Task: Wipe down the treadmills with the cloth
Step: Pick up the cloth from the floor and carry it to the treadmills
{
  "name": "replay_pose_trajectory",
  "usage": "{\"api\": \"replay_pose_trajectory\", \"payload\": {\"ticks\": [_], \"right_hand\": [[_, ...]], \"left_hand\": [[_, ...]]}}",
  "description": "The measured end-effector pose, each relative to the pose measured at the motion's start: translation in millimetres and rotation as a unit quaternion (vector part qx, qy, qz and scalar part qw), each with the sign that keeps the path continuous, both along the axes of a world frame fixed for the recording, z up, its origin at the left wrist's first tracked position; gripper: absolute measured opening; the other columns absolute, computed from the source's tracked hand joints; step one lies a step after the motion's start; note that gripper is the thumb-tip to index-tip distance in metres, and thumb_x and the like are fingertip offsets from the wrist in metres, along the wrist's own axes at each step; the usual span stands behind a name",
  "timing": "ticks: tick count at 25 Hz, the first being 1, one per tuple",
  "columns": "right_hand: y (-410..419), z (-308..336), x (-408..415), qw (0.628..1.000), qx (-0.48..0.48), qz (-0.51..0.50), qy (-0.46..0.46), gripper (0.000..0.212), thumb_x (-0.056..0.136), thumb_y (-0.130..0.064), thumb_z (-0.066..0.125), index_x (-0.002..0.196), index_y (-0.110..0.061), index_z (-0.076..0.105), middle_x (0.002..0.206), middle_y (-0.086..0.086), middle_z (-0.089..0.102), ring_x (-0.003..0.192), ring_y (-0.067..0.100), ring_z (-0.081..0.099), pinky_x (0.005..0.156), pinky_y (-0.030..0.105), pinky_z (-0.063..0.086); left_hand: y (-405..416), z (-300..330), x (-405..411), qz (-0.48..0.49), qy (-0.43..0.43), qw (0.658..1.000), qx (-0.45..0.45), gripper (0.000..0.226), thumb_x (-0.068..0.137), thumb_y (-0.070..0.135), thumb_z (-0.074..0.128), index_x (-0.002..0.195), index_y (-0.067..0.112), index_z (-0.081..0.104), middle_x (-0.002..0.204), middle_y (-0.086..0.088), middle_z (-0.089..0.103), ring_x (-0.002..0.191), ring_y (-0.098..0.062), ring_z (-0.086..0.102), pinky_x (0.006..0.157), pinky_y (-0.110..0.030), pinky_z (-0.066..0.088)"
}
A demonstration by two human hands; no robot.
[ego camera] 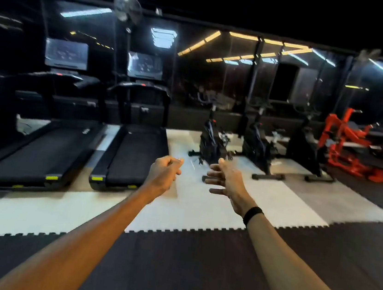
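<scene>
2 treadmills [40,150] [136,155] stand ahead-left, unwiped. Left hand [164,172] loosely curled, right hand [226,179] spread; both grips hold nothing. No cloth visible. Next: fetch cloth, approach.

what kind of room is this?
A gym, most likely: treadmills side by side, a row of exercise bikes, and red weight machines, all on interlocking floor mats.

Both arms extend forward. Left hand [164,174]: fingers loosely curled, holding nothing. Right hand [225,181]: fingers spread, band on wrist.
</scene>
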State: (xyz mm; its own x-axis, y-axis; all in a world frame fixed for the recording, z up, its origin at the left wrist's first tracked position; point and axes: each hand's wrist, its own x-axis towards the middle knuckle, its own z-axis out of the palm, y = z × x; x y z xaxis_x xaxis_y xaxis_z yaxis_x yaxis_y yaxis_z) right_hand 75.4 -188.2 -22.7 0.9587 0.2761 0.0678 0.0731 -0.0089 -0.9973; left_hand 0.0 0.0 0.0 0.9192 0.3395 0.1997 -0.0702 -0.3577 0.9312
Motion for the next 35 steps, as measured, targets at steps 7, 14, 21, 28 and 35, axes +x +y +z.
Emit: {"api": "replay_pose_trajectory", "payload": {"ticks": [7, 14, 21, 28, 35], "right_hand": [[-139.4, -164.2, -64.4, 0.964, -0.034, -0.187, 0.183, 0.040, 0.102, -0.045, 0.053, 0.112, -0.009, 0.068, 0.102, 0.011, 0.069, 0.088, 0.025, 0.070, 0.075, 0.044, 0.057], [-266.6, -243.2, -93.5, 0.908, -0.019, -0.303, 0.288, 0.040, 0.103, -0.045, 0.051, 0.111, -0.008, 0.066, 0.104, 0.013, 0.070, 0.084, 0.023, 0.068, 0.068, 0.036, 0.054], [-385.4, -264.7, -35.5, 0.887, 0.004, -0.348, 0.303, 0.042, 0.103, -0.043, 0.052, 0.116, -0.007, 0.066, 0.113, 0.015, 0.072, 0.090, 0.024, 0.070, 0.074, 0.039, 0.057], [-459.6, -282.1, 33.5, 0.875, 0.023, -0.351, 0.333, 0.039, 0.103, -0.042, 0.052, 0.114, -0.007, 0.066, 0.113, 0.015, 0.071, 0.091, 0.024, 0.069, 0.083, 0.043, 0.057], [-497.6, -315.0, 121.5, 0.864, 0.001, -0.342, 0.370, 0.040, 0.102, -0.042, 0.054, 0.116, -0.007, 0.066, 0.114, 0.014, 0.071, 0.090, 0.024, 0.070, 0.079, 0.042, 0.058]], "left_hand": [[-95.7, -149.4, 25.6, -0.118, 0.169, 0.976, -0.075, 0.025, 0.099, 0.034, 0.057, 0.087, 0.013, 0.065, 0.086, -0.007, 0.068, 0.069, -0.019, 0.057, 0.057, -0.028, 0.042], [-225.9, -250.1, 42.2, -0.188, 0.276, 0.939, -0.082, 0.024, 0.099, 0.032, 0.057, 0.086, 0.014, 0.066, 0.083, -0.005, 0.068, 0.064, -0.016, 0.057, 0.052, -0.026, 0.042], [-358.5, -292.0, 109.6, -0.223, 0.331, 0.915, -0.057, 0.024, 0.099, 0.034, 0.057, 0.085, 0.016, 0.065, 0.085, -0.004, 0.070, 0.068, -0.017, 0.058, 0.054, -0.027, 0.041], [-440.3, -304.3, 179.0, -0.238, 0.348, 0.906, -0.037, 0.022, 0.099, 0.034, 0.056, 0.093, 0.016, 0.066, 0.090, -0.004, 0.072, 0.074, -0.017, 0.062, 0.058, -0.029, 0.046], [-480.8, -347.2, 293.4, -0.237, 0.377, 0.894, -0.053, 0.023, 0.099, 0.033, 0.056, 0.088, 0.015, 0.067, 0.086, -0.006, 0.071, 0.072, -0.018, 0.061, 0.058, -0.031, 0.046]]}}
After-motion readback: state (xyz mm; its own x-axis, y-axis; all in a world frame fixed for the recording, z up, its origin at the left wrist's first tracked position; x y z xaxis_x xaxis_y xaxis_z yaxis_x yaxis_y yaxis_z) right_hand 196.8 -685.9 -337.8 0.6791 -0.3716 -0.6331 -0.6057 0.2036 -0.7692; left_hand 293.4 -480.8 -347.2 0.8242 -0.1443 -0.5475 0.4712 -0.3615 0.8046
